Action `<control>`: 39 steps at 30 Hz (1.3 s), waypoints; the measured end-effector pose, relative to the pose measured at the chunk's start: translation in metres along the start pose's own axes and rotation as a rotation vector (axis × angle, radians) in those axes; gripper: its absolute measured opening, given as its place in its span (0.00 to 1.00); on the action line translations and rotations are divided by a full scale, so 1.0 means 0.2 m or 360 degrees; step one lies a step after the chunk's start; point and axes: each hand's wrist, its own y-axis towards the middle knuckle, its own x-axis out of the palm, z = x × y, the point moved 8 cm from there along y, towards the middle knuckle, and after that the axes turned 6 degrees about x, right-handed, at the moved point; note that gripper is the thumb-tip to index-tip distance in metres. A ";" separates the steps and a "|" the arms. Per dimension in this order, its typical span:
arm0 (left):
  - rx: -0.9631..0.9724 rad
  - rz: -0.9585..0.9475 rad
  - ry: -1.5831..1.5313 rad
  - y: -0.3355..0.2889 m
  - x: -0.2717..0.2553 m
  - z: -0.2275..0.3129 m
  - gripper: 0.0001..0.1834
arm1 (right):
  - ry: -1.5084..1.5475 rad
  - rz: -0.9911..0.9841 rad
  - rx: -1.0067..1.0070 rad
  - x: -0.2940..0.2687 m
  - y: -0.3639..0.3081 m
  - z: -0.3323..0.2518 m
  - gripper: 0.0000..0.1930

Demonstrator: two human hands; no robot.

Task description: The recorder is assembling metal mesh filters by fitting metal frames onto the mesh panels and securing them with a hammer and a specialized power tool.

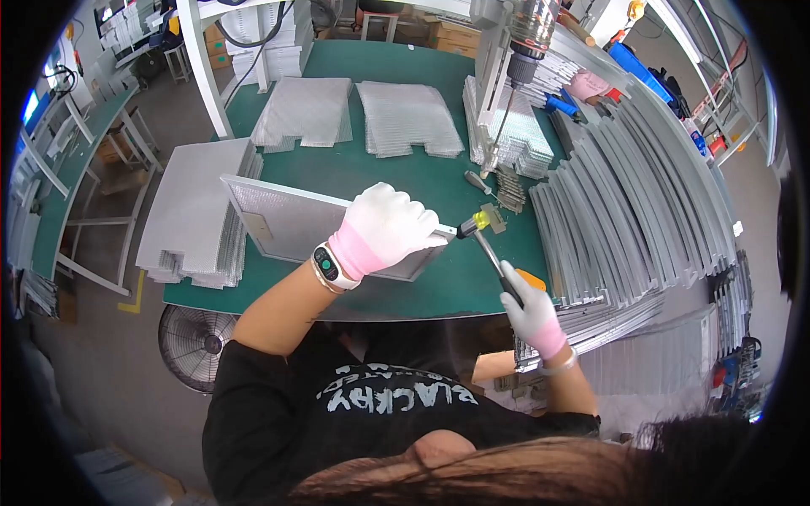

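Note:
A rectangular metal-framed mesh panel [295, 218] stands on its edge, tilted, on the green table. My left hand [384, 228], in a white and pink glove, is closed over its upper rim near the right corner. A hammer [489, 253] with a black and yellow head is gripped by its dark handle in my gloved right hand [531, 314]. The hammer's black face is right at the panel's corner; whether they touch I cannot tell. Just beyond the hammer lie a screwdriver [477, 183] and a cluster of small metal pieces [510, 189].
Mesh sheets are stacked at the left [190, 190], with two more piles [302, 114] [409, 118] at the back. Long grey metal profiles [633, 202] crowd the right side. A power drill [530, 42] hangs over another sheet stack [523, 139]. A floor fan [198, 344] stands below the table's front edge.

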 end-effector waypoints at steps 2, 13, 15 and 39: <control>-0.0007 0.0005 0.0009 0.01 0.01 0.00 0.18 | 0.0007 -0.0032 0.0007 0.15 0.05 0.18 0.29; -0.0222 -0.0134 -0.0081 0.03 0.01 0.01 0.21 | 0.0626 0.1191 -0.0903 -0.59 0.68 -0.67 0.39; -0.0328 0.0121 -0.0017 0.06 -0.04 0.00 0.24 | 0.0993 0.1131 -0.1024 -0.81 0.84 -0.90 0.39; -0.0707 0.0157 -0.0094 0.07 0.10 -0.01 0.11 | 0.1707 0.1296 -0.0933 -1.06 0.94 -0.91 0.21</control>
